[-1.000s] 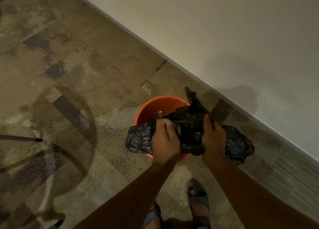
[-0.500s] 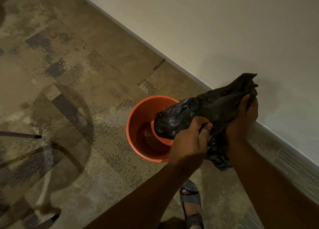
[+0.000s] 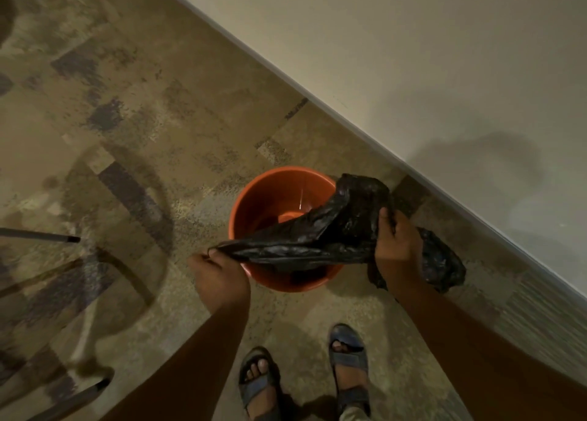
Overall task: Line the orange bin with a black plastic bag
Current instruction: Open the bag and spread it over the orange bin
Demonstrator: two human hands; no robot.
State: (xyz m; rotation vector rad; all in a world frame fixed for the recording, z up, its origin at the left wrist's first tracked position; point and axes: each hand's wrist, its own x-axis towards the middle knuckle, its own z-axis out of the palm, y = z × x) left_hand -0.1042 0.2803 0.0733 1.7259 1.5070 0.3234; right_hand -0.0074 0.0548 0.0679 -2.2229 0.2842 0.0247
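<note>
Left hand (image 3: 222, 277) pinching bag (image 3: 320, 233) edge | right hand (image 3: 397, 239) gripping bunched plastic | stretching it over bin (image 3: 270, 192), likely finding the opening.

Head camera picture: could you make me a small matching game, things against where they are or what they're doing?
Things:
1. orange bin
2. black bag
3. left hand
4. right hand

States:
A. pinches a stretched-out corner
B. stands on the carpet, unlined
C. grips the bunched part
D. held stretched above the bin's mouth

Pairs: 1-B, 2-D, 3-A, 4-C
</note>
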